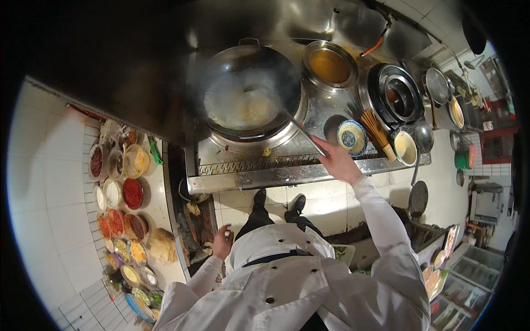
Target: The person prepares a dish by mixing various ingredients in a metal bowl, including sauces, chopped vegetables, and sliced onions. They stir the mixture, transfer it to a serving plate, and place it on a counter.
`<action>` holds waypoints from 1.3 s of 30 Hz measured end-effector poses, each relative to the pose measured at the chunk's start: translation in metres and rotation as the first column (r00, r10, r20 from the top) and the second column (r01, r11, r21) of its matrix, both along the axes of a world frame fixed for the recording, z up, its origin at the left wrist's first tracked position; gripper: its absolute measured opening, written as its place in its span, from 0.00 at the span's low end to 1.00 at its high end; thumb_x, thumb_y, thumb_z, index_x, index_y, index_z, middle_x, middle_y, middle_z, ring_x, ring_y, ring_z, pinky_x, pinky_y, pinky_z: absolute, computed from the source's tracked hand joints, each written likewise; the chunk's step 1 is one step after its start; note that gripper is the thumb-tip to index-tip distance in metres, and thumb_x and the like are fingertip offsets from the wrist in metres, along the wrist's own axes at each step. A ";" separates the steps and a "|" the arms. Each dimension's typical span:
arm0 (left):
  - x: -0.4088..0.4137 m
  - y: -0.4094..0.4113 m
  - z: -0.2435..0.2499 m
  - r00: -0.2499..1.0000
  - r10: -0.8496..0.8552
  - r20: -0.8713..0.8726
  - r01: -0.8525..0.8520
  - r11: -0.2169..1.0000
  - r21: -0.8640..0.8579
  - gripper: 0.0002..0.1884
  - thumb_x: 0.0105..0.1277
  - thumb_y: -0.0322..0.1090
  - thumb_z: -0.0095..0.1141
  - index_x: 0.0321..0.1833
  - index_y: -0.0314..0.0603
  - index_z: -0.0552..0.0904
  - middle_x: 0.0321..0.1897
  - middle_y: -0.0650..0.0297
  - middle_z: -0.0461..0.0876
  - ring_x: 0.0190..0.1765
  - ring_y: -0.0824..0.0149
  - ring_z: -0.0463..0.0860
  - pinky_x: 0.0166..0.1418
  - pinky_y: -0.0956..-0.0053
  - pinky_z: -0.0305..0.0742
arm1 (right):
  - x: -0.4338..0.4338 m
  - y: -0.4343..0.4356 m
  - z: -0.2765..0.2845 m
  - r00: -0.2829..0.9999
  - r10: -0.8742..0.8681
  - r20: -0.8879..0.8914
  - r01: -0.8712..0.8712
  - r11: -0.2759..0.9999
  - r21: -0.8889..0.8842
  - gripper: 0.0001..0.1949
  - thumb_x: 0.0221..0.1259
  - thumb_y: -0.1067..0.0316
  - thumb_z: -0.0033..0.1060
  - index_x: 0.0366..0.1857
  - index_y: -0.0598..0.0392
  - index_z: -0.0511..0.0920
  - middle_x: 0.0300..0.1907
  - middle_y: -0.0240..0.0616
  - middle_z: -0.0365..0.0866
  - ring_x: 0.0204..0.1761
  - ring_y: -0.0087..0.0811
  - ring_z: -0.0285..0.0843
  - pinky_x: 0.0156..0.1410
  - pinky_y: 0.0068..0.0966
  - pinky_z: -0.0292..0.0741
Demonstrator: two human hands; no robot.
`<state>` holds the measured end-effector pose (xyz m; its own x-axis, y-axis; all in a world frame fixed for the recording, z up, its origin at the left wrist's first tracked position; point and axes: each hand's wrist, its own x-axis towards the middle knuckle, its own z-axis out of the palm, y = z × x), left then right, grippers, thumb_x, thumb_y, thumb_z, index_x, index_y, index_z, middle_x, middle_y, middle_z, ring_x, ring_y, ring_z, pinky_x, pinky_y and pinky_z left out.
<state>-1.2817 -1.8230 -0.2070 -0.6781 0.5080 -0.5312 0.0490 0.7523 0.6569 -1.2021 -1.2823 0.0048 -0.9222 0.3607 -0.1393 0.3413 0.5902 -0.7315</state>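
Note:
My right hand (pixel 340 162) is closed around the metal handle of a wok ladle (pixel 305 134). Its head reaches into a large dark wok (pixel 285 66) on the stove, where it is blurred by steam. Pale food (pixel 250 109) in cloudy liquid fills the wok's bottom; I cannot tell what it is. Just right of that hand stands a blue-and-white patterned bowl (pixel 352 138) with pale residue inside. My left hand (pixel 223 242) hangs low beside my apron, fingers loosely curled, with nothing visible in it.
A pot of brown liquid (pixel 330 66), a bamboo wok brush (pixel 377 134) and a cream-coloured bowl (pixel 405 148) stand along the stove (pixel 265 181). Stacked dark pans (pixel 397 97) sit farther right. On the left counter (pixel 159 207) are several seasoning containers, including a red one (pixel 133 193).

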 end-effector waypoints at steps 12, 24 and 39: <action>-0.179 0.309 0.126 0.697 -0.187 -0.692 0.470 0.848 0.244 0.11 0.78 0.36 0.62 0.57 0.38 0.84 0.55 0.51 0.86 0.57 0.44 0.87 0.61 0.51 0.83 | 0.026 -0.056 0.010 0.963 0.023 0.267 -0.184 0.781 0.596 0.40 0.64 0.73 0.65 0.85 0.41 0.70 0.24 0.44 0.86 0.25 0.45 0.87 0.35 0.44 0.84; -0.186 0.333 0.074 0.568 -0.230 -0.790 0.446 0.893 0.062 0.13 0.78 0.43 0.62 0.38 0.44 0.87 0.35 0.55 0.92 0.46 0.47 0.91 0.48 0.50 0.86 | -0.118 -0.057 -0.068 0.986 -0.154 0.058 0.130 0.947 0.294 0.37 0.66 0.72 0.62 0.83 0.40 0.72 0.43 0.61 0.90 0.47 0.59 0.91 0.54 0.50 0.85; -0.185 0.325 0.074 0.634 -0.164 -0.756 0.450 0.873 0.188 0.12 0.79 0.42 0.61 0.39 0.42 0.85 0.37 0.52 0.89 0.46 0.42 0.87 0.51 0.46 0.82 | 0.057 -0.045 0.056 0.950 -0.105 0.295 -0.105 0.780 0.617 0.36 0.64 0.73 0.66 0.79 0.32 0.78 0.32 0.50 0.90 0.35 0.53 0.91 0.44 0.48 0.86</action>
<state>-1.4671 -1.4978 -0.1333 -0.5357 0.7985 0.2748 0.7826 0.3472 0.5167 -1.1453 -1.3269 0.0608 -0.8726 0.4645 -0.1510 0.4781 0.8756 -0.0692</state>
